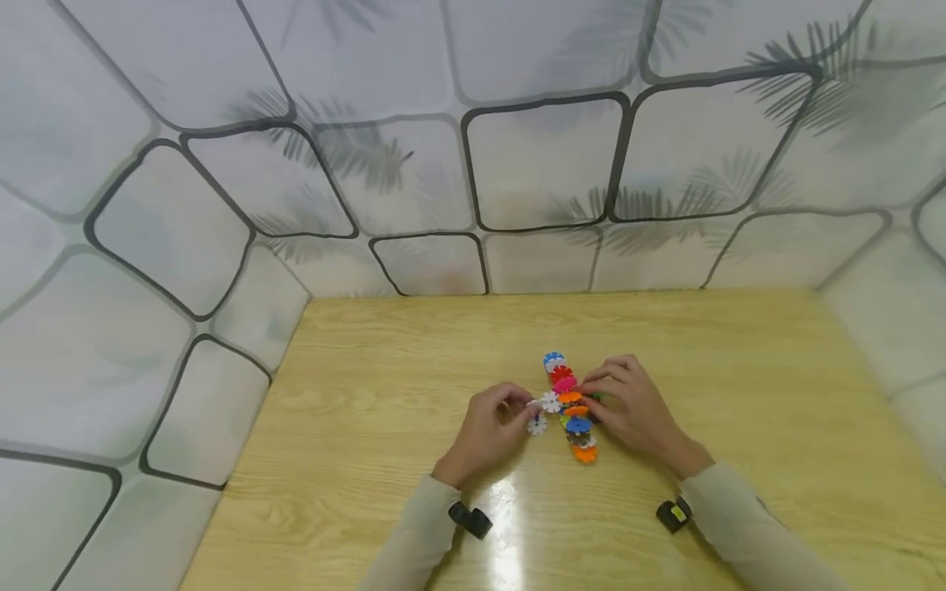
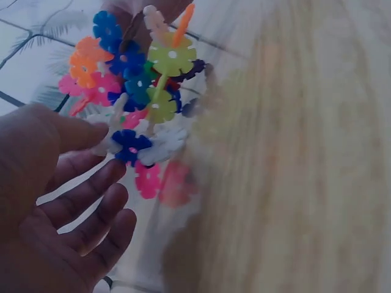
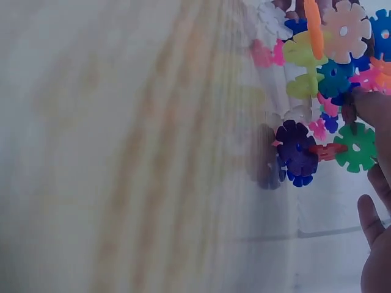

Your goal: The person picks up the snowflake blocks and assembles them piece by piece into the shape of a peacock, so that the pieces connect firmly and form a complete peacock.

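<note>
Slotted plastic snowflake discs are joined into a many-coloured branching chain, with an orange disc (image 1: 585,454) at its near end in the head view. My left hand (image 1: 491,431) pinches a white disc on the left branch between thumb and index finger. In the left wrist view a blue disc (image 2: 130,146) sits by those fingertips, the other fingers spread loosely below. From the right side, my right hand (image 1: 637,410) grips the chain near its middle. A green disc (image 3: 357,148) and a purple disc (image 3: 297,146) show beside it in the right wrist view; its exact grip is partly hidden.
The chain is over a light wood-grain table (image 1: 355,476). A pale wall (image 1: 547,164) with dark stone-like outlines and leaf shadows rises behind and to the left. Black straps with small devices (image 1: 470,519) are on both wrists.
</note>
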Demonstrator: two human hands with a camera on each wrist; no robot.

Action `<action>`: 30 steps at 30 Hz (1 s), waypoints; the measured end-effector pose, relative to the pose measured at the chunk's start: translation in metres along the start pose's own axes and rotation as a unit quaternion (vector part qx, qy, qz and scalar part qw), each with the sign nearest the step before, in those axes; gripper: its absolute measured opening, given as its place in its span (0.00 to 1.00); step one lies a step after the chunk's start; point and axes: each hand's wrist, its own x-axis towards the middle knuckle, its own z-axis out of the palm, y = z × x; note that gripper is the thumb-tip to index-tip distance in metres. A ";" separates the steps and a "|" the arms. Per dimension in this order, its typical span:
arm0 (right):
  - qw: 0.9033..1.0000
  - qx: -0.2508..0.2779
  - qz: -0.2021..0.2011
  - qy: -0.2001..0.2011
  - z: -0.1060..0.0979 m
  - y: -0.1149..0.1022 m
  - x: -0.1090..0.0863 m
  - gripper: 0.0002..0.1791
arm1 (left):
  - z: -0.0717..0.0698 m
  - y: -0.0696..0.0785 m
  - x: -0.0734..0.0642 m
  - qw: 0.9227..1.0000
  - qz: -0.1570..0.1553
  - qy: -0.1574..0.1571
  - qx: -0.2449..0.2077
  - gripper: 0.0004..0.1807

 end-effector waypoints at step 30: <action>0.776 0.428 0.430 -0.170 -0.011 -0.082 -0.026 0.34 | -0.038 -0.004 0.091 0.853 -0.324 -0.134 -0.387 0.38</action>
